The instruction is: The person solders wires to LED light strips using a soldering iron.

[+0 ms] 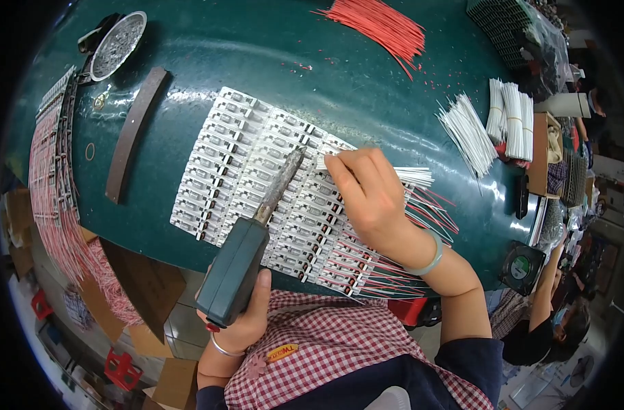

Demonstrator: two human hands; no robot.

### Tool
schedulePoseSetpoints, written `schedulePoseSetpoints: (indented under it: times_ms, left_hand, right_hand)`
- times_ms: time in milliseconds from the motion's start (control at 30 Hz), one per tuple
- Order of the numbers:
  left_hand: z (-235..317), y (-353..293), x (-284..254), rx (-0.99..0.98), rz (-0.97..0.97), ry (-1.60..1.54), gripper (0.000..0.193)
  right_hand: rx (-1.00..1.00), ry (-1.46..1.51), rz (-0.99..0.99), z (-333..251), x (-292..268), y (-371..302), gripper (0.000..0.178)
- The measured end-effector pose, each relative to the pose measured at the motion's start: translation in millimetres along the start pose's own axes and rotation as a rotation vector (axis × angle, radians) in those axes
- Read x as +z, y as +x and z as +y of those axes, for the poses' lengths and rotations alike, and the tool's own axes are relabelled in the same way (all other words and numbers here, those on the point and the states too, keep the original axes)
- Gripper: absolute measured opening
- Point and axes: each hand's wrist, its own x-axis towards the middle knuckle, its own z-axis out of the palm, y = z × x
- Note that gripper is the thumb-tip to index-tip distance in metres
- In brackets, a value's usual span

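My left hand is closed around the dark green body of a soldering gun. The gun's long grey tip reaches up over a panel of small white parts, laid out in rows with metal contacts. Over the panel's right side, my right hand is closed on a small bunch of white wires. Ends of the bunch show on both sides of the hand. Below that hand, red and white wires stick out from the lower right rows of the panel.
A metal bowl and a brown curved bar sit at left, beside a rack of wired parts. Red wires lie at the back. White wire bundles and a small black fan are at right. Another person sits beyond.
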Motion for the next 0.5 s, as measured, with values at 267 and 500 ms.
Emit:
schedulePoseSetpoints:
  times_ms: [267,500]
  left_hand:
    - [1.1,4.2,3.5,0.062,0.008,0.031,0.023]
    - [4.9,4.4,1.4,0.04,-0.066,0.076,0.021]
  right_hand:
    - [-0.022,0.062,0.016,-4.3,0.6,-1.5,0.039]
    - [-0.017,0.057,-0.011,-5.0,-0.9,-0.5,0.039]
